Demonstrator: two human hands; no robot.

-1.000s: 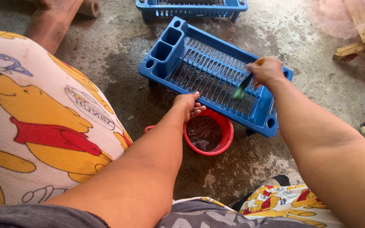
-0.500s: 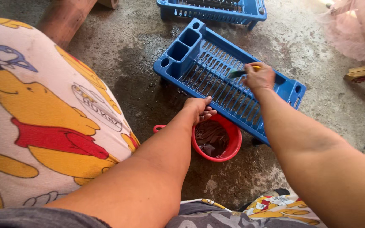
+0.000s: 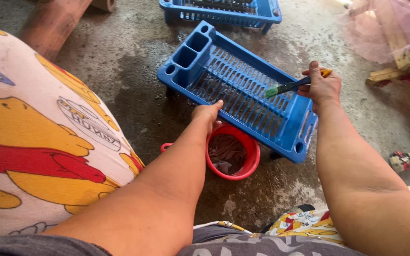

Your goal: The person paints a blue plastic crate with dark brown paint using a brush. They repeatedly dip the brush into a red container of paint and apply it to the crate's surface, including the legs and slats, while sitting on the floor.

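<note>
A blue plastic dish rack lies on the wet concrete floor in front of me. My left hand rests on its near rim, fingers closed over the edge. My right hand grips a small brush with a dark handle, a yellow end and green bristles; the bristles hang just above the rack's slats near its right side. A red plastic bucket with dark murky water stands against the rack's near edge, right under my left wrist.
A second blue rack stands at the top of the view. A wooden post lies at the upper left, pink netting over wood at the upper right. My cartoon-print clothing fills the left side.
My right hand has lifted the brush off the slats and drawn it toward the rack's right edge. My left hand stays on the near rim. The view has shifted slightly.
</note>
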